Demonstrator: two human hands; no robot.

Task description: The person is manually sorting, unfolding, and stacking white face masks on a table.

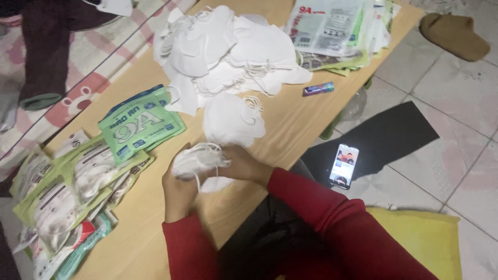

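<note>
Pale floor tiles run along your right, and a low wooden table [290,129] stretches away from you, its bare top smooth and light brown. Both your hands meet just over its near edge. Your left hand [179,189] is cupped around a small bundle of white masks [199,158], fingers curled under it, while your right hand [241,165] closes on the same bundle from the other side, pinching the soft fabric and its thin ear loops together. Held that way, between two palms, the limp pieces stay stacked rather than sliding apart.

Just beyond the bundle lies a short stack of masks [231,119], domed and slightly crumpled. Farther up the table sits a big loose heap of masks [228,49], loops tangled. Glossy green packets [140,124] fan out on your left, some filled and puffy, within easy reach. Flat empty packets [332,28] sit at the far end, near a small purple tube [318,89]. A lit phone [344,166] rests on a black sheet [384,137] on the floor.
</note>
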